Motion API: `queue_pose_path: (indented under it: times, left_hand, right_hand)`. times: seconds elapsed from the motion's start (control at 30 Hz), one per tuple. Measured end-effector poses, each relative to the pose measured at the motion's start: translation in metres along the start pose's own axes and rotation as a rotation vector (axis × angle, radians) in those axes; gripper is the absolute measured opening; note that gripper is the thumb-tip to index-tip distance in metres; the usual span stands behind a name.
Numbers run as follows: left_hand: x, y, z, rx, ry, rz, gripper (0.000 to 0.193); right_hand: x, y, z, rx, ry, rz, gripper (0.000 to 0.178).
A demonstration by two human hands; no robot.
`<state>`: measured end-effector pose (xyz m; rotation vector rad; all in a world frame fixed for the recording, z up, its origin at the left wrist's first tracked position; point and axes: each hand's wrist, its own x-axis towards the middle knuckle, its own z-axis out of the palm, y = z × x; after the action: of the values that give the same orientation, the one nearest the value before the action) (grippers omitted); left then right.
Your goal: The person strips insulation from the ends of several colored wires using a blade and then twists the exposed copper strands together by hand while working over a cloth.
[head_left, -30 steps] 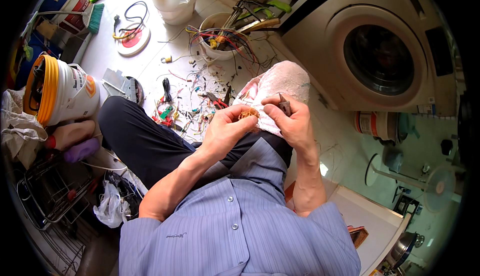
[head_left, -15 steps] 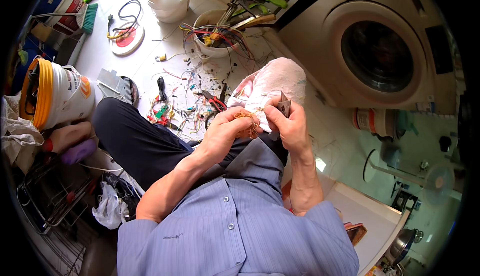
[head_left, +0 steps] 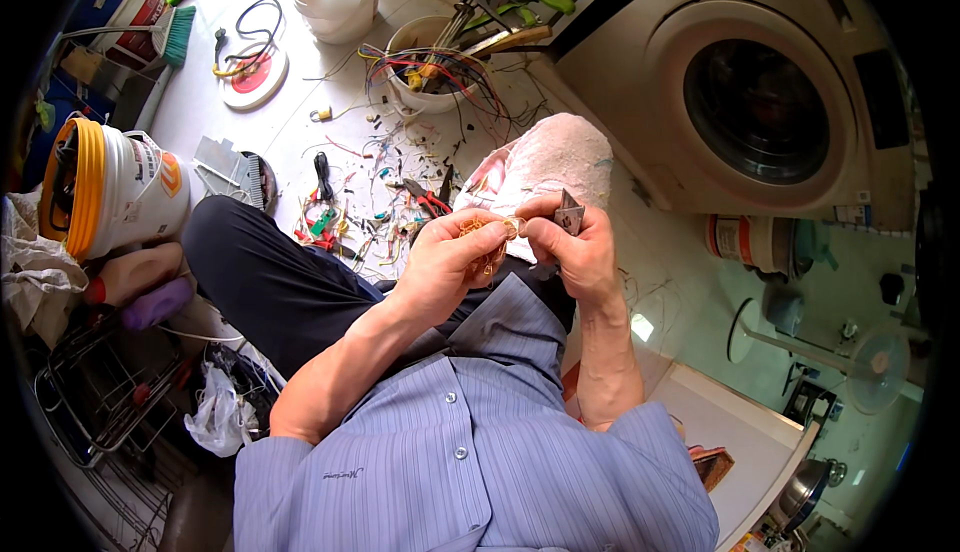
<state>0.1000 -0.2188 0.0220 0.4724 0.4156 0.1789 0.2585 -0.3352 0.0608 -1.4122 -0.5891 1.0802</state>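
Note:
My left hand (head_left: 455, 255) is closed round a tangled bunch of thin copper wire (head_left: 488, 270), whose loops stick out below the fingers. My right hand (head_left: 572, 250) has its thumb and forefinger pinched near the wire's end, almost touching the left fingertips. A flat grey pointed metal piece, like a blade (head_left: 570, 214), juts up from the right fingers. Both hands are over my lap, just in front of a whitish towel (head_left: 560, 157) draped on my right knee. Exactly what the right fingertips pinch is partly hidden.
Wire scraps (head_left: 375, 177) and red-handled pliers (head_left: 428, 197) lie on the floor ahead. Beyond stands a white bucket (head_left: 430, 102) of cables and tools. A washing machine (head_left: 650, 92) is at right; a white bucket with yellow rings (head_left: 150, 182) lies at left.
My right hand has shifted slightly left, bringing its fingertips against the left hand's. The blade-like piece has turned a little, and the wire bunch is gathered closer to the left palm.

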Motion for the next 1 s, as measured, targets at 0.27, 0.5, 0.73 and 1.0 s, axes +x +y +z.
queue_pose_path:
  times: [0.27,0.5,0.73,1.0]
  left_hand:
    - [-0.006,0.008,0.009,-0.051,-0.031,-0.085,0.018]
    - [-0.003,0.004,0.006,-0.063,-0.059,-0.09,0.018]
    - [-0.002,0.002,0.006,-0.069,-0.077,-0.008,0.033]
    - [-0.001,0.002,0.001,-0.106,-0.057,0.006,0.049]
  right_hand:
    - [-0.001,-0.006,0.002,-0.096,-0.047,-0.11,0.009]
    - [0.0,0.002,0.006,-0.132,0.002,-0.236,0.003]
    - [0.001,0.009,0.003,-0.041,0.039,-0.159,0.012]
    - [-0.001,0.006,0.006,-0.114,0.09,-0.07,0.013]
